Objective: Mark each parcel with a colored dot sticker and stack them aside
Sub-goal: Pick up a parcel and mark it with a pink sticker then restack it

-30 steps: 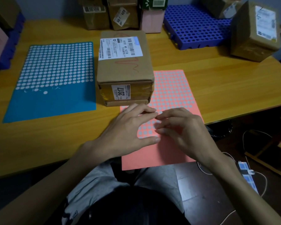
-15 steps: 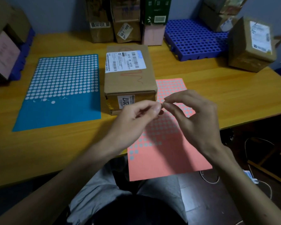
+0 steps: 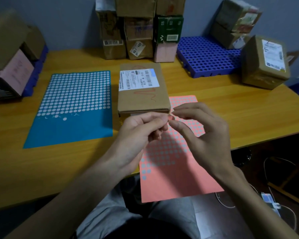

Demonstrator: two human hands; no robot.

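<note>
The left hand (image 3: 141, 133) and the right hand (image 3: 204, 133) meet fingertip to fingertip in the air, just in front of the near edge of the parcel. The left hand's fingers are curled in, thumb pressed against forefinger. The right hand's thumb and forefinger close toward the same spot while its other fingers fan out loosely. Between the tips sits a tiny pinkish dot sticker (image 3: 171, 117), pinched from both sides; it is too small to make out its shape well.

Under the hands lies a salmon-pink sticker sheet (image 3: 173, 183). It is flat and matte, with rows of pale grey round spots, and its near end hangs over the table edge. Its far end touches the cardboard parcel (image 3: 142, 99), a low brown rectangular box lying flat, with a white printed shipping label (image 3: 138, 80) and a red wavy scribble on top.

To the left, apart from the parcel, lies a blue sticker sheet (image 3: 72, 128) dotted with white circles across its far part. All rest on a smooth yellow wood-grain table (image 3: 50, 166).

At the back stand taped brown, green and pink boxes (image 3: 136, 31). Beside them is a blue plastic grid tray (image 3: 207, 56) pierced with round holes. A tape-wrapped box (image 3: 264, 66) sits tilted at the right.
</note>
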